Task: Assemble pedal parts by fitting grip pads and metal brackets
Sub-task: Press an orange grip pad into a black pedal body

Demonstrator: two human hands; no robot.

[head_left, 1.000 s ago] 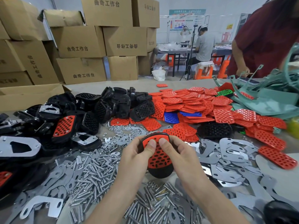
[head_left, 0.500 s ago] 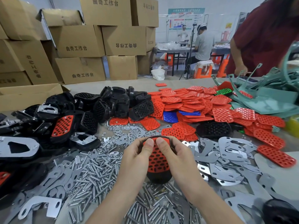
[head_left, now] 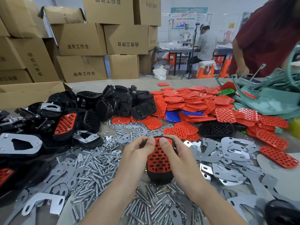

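- Both hands are holding one black pedal body (head_left: 159, 178) at the centre front of the table, over the loose bolts (head_left: 97, 168).
- The left hand (head_left: 138, 154) is curling round the pedal's left edge, its thumb pressing on the top of the red grip pad (head_left: 158, 159) sitting in the pedal's face.
- The right hand (head_left: 177, 155) is gripping the right edge, its thumb lying beside the other, nearly touching.
- The remaining fingers are wrapping underneath, hidden, so the pad is perhaps not fully seated.
- Flat metal brackets (head_left: 227, 153) are lying to the right, and red pads (head_left: 194, 101) are heaping up behind.
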